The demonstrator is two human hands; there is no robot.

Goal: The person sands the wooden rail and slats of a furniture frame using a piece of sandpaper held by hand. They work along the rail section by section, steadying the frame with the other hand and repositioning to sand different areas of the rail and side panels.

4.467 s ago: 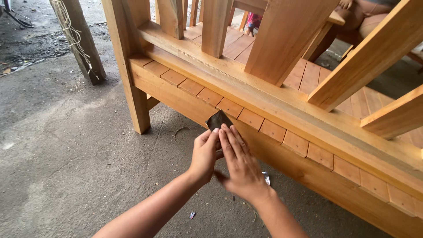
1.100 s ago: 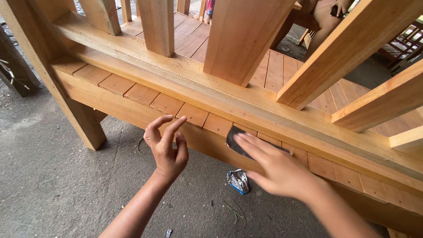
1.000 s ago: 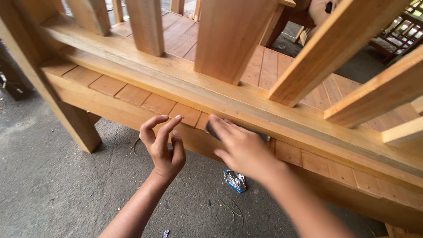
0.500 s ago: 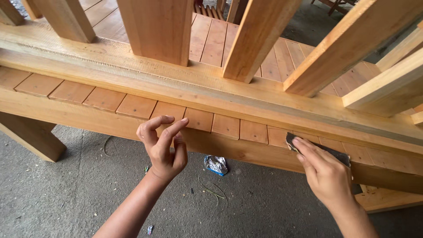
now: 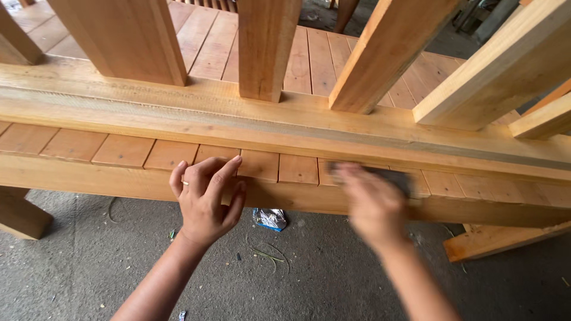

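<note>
right hand [image 5: 372,205] with sandpaper [image 5: 389,177] slid leftward, left hand [image 5: 205,202] unmoved

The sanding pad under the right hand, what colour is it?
Dark grey to black sanding pad, motion-blurred, seen in the head view.

Crumpled foil wrapper [image 5: 270,219], silver with blue, lies on the concrete floor [image 5: 77,267] below the level of the grip and to its left, under the edge of the frame. Thin green strands [image 5: 264,255] lie on the floor just below the wrapper. A small pale scrap [image 5: 182,315] sits further down-left, at the bottom edge. One square wooden leg [image 5: 21,214] stands far left of the grip, foot on the floor. A loose timber offcut [image 5: 505,238] lies on the floor to the right, slightly lower. Floor surface grey, dusty, with scattered specks.
</note>
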